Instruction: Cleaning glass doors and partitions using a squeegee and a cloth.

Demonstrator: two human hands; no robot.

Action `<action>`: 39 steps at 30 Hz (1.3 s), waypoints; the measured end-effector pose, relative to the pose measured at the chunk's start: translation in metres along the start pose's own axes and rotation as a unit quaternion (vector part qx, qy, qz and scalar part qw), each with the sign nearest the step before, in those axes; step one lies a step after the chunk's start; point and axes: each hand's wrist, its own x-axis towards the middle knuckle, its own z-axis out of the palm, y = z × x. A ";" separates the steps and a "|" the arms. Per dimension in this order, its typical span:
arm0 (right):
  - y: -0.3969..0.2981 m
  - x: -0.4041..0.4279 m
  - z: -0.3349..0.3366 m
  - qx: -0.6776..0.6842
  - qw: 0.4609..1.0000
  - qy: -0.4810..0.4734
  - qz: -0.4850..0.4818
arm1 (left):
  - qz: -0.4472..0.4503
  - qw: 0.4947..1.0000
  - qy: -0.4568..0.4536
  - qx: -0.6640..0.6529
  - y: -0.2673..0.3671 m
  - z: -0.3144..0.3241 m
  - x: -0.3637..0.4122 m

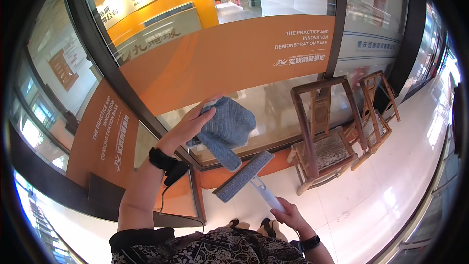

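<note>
My left hand [199, 119] is closed on a folded blue-grey cloth [231, 123], raised in front of the lower part of a glass panel; one flap of the cloth hangs down. My right hand [289, 212] grips the white handle of a window squeegee [243, 176]. The squeegee's wide head, with a grey fabric pad and a dark blade edge, points up and to the left, just below the hanging flap. Whether the pad touches the cloth I cannot tell. A black device with a cable is strapped to my left wrist, and a dark watch is on my right.
Glass panels with an orange printed band [227, 62] stand ahead and to the left, in dark metal frames [121, 62]. Bamboo chairs [326, 150] stand along the glass at the right, on a glossy tiled floor [351, 205]. My feet are just below the squeegee handle.
</note>
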 end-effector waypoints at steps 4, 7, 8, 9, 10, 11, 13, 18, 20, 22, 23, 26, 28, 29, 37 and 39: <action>-0.018 0.013 0.000 0.001 0.999 -0.043 -0.003 | 0.043 0.998 -0.033 0.017 0.014 -0.001 0.009; -0.018 0.022 0.003 -0.007 0.998 -0.063 -0.018 | 0.011 0.997 -0.080 0.002 0.023 -0.001 0.008; -0.020 0.023 0.003 -0.003 0.997 -0.070 -0.011 | 0.010 0.997 -0.080 -0.001 0.027 0.001 0.008; -0.021 0.025 0.005 0.002 0.997 -0.081 -0.004 | 0.010 0.997 -0.083 -0.005 0.030 0.001 0.005; -0.021 0.026 0.007 0.003 0.996 -0.085 -0.002 | 0.009 0.996 -0.086 -0.009 0.031 0.000 0.001; -0.021 0.027 0.007 0.068 0.991 -0.116 0.021 | 0.005 0.996 -0.084 -0.008 0.030 -0.001 -0.002; -0.021 0.026 0.012 0.132 0.979 -0.147 0.043 | 0.037 0.997 -0.056 0.025 0.028 -0.007 -0.006; -0.025 0.025 0.026 0.312 0.926 -0.210 0.042 | 0.086 0.995 -0.037 0.041 0.025 -0.024 -0.008; -0.023 0.025 0.032 0.333 0.915 -0.222 0.048 | 0.112 0.991 -0.043 0.066 0.027 -0.031 -0.008; -0.013 0.027 0.039 0.374 0.898 -0.228 0.043 | 0.128 0.989 -0.059 0.053 0.033 -0.032 -0.006; -0.009 0.028 0.043 0.376 0.898 -0.227 0.042 | 0.129 0.988 -0.061 0.053 0.039 -0.030 -0.005; 0.001 0.034 0.054 0.437 0.869 -0.226 0.050 | 0.116 0.990 -0.073 0.035 0.061 -0.017 -0.002; 0.001 0.040 0.060 0.474 0.853 -0.212 0.048 | 0.107 0.987 -0.118 0.011 0.076 -0.006 -0.002; 0.000 0.043 0.063 0.475 0.854 -0.208 0.047 | 0.109 0.987 -0.121 0.010 0.084 -0.001 -0.002; 0.006 0.069 0.045 0.487 0.870 0.000 -0.080 | 0.324 0.866 -0.240 0.295 0.110 0.020 -0.034; -0.001 0.070 0.026 0.365 0.913 0.093 -0.160 | 0.313 0.859 -0.210 0.345 0.101 0.016 -0.041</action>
